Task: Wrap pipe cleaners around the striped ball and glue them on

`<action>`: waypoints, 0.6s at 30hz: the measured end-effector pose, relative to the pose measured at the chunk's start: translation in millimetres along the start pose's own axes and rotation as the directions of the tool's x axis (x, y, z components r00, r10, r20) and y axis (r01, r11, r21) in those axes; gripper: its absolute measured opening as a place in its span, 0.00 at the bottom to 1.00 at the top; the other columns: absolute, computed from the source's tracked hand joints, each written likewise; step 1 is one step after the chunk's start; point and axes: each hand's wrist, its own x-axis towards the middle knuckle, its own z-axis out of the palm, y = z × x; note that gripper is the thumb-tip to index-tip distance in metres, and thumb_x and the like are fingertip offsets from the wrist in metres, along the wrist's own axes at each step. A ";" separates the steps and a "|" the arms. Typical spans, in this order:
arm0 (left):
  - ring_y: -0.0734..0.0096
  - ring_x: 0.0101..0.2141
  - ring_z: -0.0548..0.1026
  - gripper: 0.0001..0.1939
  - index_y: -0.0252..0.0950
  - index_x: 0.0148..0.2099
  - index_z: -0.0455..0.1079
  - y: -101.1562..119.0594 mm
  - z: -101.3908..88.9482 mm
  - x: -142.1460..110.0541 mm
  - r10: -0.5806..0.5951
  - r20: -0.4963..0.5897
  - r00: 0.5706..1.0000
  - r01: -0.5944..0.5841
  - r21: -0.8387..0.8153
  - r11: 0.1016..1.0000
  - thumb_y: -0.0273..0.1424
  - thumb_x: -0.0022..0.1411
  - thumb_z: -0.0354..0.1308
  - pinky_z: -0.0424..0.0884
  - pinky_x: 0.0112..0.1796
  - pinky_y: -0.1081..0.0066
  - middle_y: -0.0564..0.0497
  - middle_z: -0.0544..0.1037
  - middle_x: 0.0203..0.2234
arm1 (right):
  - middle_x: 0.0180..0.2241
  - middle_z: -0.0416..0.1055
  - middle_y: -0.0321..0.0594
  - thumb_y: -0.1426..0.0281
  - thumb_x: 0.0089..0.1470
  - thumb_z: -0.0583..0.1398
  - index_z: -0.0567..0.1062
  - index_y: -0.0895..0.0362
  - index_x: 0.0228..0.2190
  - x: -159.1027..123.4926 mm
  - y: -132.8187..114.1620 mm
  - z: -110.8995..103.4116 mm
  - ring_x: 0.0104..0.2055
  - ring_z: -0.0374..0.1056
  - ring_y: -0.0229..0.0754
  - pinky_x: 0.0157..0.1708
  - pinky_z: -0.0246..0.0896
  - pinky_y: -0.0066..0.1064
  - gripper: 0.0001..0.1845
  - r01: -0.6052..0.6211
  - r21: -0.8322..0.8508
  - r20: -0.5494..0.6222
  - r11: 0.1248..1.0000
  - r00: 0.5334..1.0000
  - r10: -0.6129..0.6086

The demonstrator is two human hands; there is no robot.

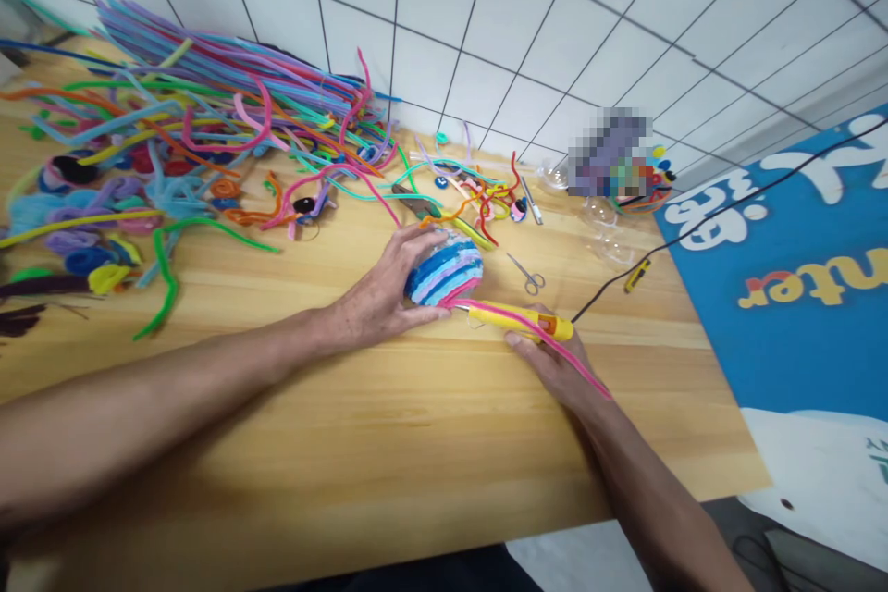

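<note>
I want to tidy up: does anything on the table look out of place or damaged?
Nothing looks clearly spilled or damaged. At left, a loose tangle of stems looks messy in front of a neater bundle. A pink stem crosses the glue gun. The pixelated patch can't be judged.

This looks like a small craft workshop: a wooden worktable (pixel 416 425) stands by a white tiled wall (pixel 450 18), its far left side heaped with a thick bundle of fuzzy craft stems (pixel 228 69) and many loose, bent or coiled pieces (pixel 115 199) in bright colours. Among the signs of handwork are a corded yellow glue gun (pixel 489 319), small scissors (pixel 534 283), a yellow utility knife (pixel 636 277) and clear plastic domes (pixel 600 213). Beyond the table's right edge, a blue panel (pixel 805 361) with large white and yellow lettering suggests a commercial setting rather than a living room.
</note>
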 end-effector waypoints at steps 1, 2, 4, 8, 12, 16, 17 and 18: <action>0.36 0.77 0.69 0.55 0.51 0.85 0.50 -0.2 0.1 0.0 0.006 -0.001 1.000 -0.006 0.006 1.000 0.46 0.70 0.79 0.74 0.74 0.34 0.34 0.69 0.74 | 0.30 0.74 0.34 0.53 0.63 0.72 0.80 0.50 0.36 0.5 0.0 -0.1 0.32 0.68 0.44 0.32 0.67 0.35 0.15 -0.009 0.009 -0.007 1.000 1.000 0.009; 0.36 0.77 0.69 0.55 0.50 0.85 0.50 -0.2 0.2 0.1 0.015 -0.002 1.000 -0.015 0.012 1.000 0.47 0.70 0.79 0.74 0.74 0.34 0.34 0.69 0.74 | 0.30 0.74 0.35 0.52 0.62 0.72 0.80 0.50 0.36 1.4 0.6 -0.3 0.32 0.69 0.45 0.32 0.67 0.34 0.16 -0.005 0.017 -0.011 1.000 1.000 0.005; 0.35 0.77 0.68 0.54 0.50 0.85 0.49 0.1 0.1 0.2 0.028 -0.004 1.000 -0.027 0.021 0.999 0.47 0.71 0.78 0.74 0.74 0.34 0.33 0.69 0.74 | 0.32 0.76 0.36 0.52 0.62 0.73 0.80 0.51 0.36 3.6 3.0 -0.9 0.33 0.70 0.45 0.32 0.68 0.35 0.17 0.040 0.032 0.000 0.999 0.999 -0.040; 0.35 0.78 0.68 0.55 0.50 0.85 0.50 1.7 0.4 -0.1 0.001 0.000 1.000 -0.001 0.008 1.000 0.46 0.70 0.79 0.73 0.74 0.33 0.33 0.69 0.74 | 0.30 0.73 0.35 0.51 0.61 0.74 0.79 0.50 0.34 6.5 7.4 -1.2 0.32 0.69 0.45 0.35 0.71 0.38 0.18 0.097 0.054 0.033 0.994 0.995 -0.099; 0.36 0.77 0.68 0.52 0.48 0.84 0.53 2.2 1.4 -0.7 -0.022 -0.007 1.000 0.022 0.018 1.000 0.50 0.71 0.77 0.73 0.74 0.32 0.33 0.69 0.73 | 0.30 0.75 0.36 0.51 0.60 0.75 0.79 0.50 0.33 5.2 1.0 0.0 0.32 0.69 0.46 0.34 0.72 0.38 0.19 0.045 0.028 0.018 0.999 0.999 -0.046; 0.39 0.76 0.70 0.50 0.49 0.84 0.53 1.3 0.8 -0.5 -0.011 -0.020 1.000 0.012 0.023 1.000 0.52 0.73 0.75 0.74 0.73 0.34 0.34 0.70 0.73 | 0.30 0.77 0.36 0.50 0.58 0.75 0.80 0.51 0.34 2.9 -6.2 1.3 0.32 0.70 0.45 0.31 0.69 0.34 0.19 0.005 0.037 -0.015 0.999 1.000 -0.004; 0.40 0.76 0.70 0.50 0.50 0.84 0.53 1.1 0.3 -0.4 -0.002 -0.019 1.000 0.002 0.023 1.000 0.51 0.73 0.75 0.75 0.73 0.35 0.34 0.70 0.73 | 0.31 0.77 0.37 0.50 0.58 0.75 0.81 0.51 0.35 2.7 -5.9 1.4 0.33 0.71 0.45 0.31 0.70 0.34 0.20 0.001 0.051 -0.029 0.999 1.000 0.001; 0.40 0.76 0.70 0.50 0.50 0.84 0.52 1.0 -0.2 -0.2 0.009 -0.019 1.000 -0.008 0.022 1.000 0.51 0.73 0.75 0.76 0.73 0.36 0.34 0.70 0.73 | 0.31 0.78 0.37 0.49 0.57 0.76 0.81 0.51 0.36 2.8 -4.4 1.3 0.33 0.72 0.46 0.32 0.71 0.35 0.20 -0.006 0.069 -0.043 0.998 0.999 0.009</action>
